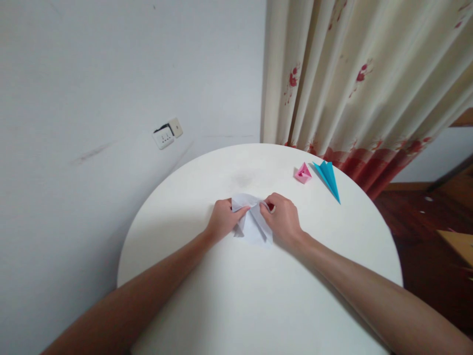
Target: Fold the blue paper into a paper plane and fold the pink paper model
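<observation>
A sheet of white paper [254, 230], partly folded and creased, is held between my two hands above the middle of the round table. My left hand [223, 218] pinches its left side, the thumb lying on top near the centre. On the other side my right hand [283, 214] grips the upper right part, with thumb and bent fingers closed on it. Folded flaps stand up a little in the middle of the paper. The fingers under the paper are hidden.
The round white table [177, 212] stands against a pale wall [92, 74] with a socket [163, 137]. At its back right lie a pink folded paper piece [303, 173] and a blue paper plane [328, 178]. A flowered curtain [332, 88] hangs behind them.
</observation>
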{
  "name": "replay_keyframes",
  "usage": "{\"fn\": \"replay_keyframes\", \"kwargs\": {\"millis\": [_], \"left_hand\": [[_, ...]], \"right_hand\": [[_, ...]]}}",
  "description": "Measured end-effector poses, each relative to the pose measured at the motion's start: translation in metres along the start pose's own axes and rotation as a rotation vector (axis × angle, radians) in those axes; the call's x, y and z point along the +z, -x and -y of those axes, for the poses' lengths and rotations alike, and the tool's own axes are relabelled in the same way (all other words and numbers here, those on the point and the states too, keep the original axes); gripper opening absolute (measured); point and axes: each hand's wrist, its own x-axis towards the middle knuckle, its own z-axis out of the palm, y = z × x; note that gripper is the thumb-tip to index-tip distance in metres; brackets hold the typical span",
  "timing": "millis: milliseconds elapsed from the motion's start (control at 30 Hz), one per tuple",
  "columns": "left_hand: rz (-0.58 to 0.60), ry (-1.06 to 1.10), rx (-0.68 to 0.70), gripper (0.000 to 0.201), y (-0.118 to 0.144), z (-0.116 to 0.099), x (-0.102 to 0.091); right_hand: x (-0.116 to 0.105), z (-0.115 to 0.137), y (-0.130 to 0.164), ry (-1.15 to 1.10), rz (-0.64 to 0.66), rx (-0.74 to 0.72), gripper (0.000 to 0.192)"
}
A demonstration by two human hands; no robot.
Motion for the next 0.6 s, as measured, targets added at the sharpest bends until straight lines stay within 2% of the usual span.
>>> {"fn": "replay_keyframes", "kwargs": {"millis": [167,300,467,600], "left_hand": [[-0.016,0.046,-0.044,0.024,-0.0017,0.0019,0.0009],[0.007,0.030,-0.040,0.026,-0.0024,0.0026,0.0011],[0.014,0.002,-0.036,0.029,-0.0018,0.0014,0.0007],[0.053,0.061,0.026,0.025,0.0003,-0.0028,-0.0006]], "right_hand": [[-0.0001,0.0029,0.0010,-0.084,0.016,0.007,0.015],[0.0011,0.0012,0.0002,-0.181,0.084,-0.044,0.014],[0.0021,-0.0023,-0.0009,-0.153,0.112,-0.061,0.017],[-0.0003,-0.0031,-0.0022,-0.102,0.108,-0.013,0.017]]}}
